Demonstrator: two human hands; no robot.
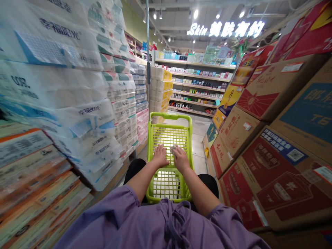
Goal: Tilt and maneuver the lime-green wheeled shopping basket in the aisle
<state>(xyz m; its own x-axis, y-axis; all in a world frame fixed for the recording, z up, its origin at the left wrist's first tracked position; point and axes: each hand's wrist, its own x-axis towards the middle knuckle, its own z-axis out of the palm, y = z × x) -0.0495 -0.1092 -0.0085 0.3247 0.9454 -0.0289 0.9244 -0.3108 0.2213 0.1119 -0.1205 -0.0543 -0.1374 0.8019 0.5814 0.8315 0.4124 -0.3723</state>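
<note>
A lime-green plastic shopping basket cart (169, 166) with grid walls stands right in front of my lap, between my knees. My left hand (160, 156) rests on its grid with the fingers spread and nothing in them. Beside it, my right hand (181, 159) is closed over a small greyish, crumpled, cloth-like thing (173, 148) at its fingertips. Most of that thing is hidden under the fingers, so its exact kind is unclear. The upper rim of the basket with its handle bar lies beyond both hands.
Tall stacks of wrapped tissue packs (85, 114) line the left side. On the right, piled cardboard cartons (282, 173) stand close. A thin grey pole (148, 69) rises by the basket's left edge. Shelves of small goods (199, 79) stand across the aisle's far end.
</note>
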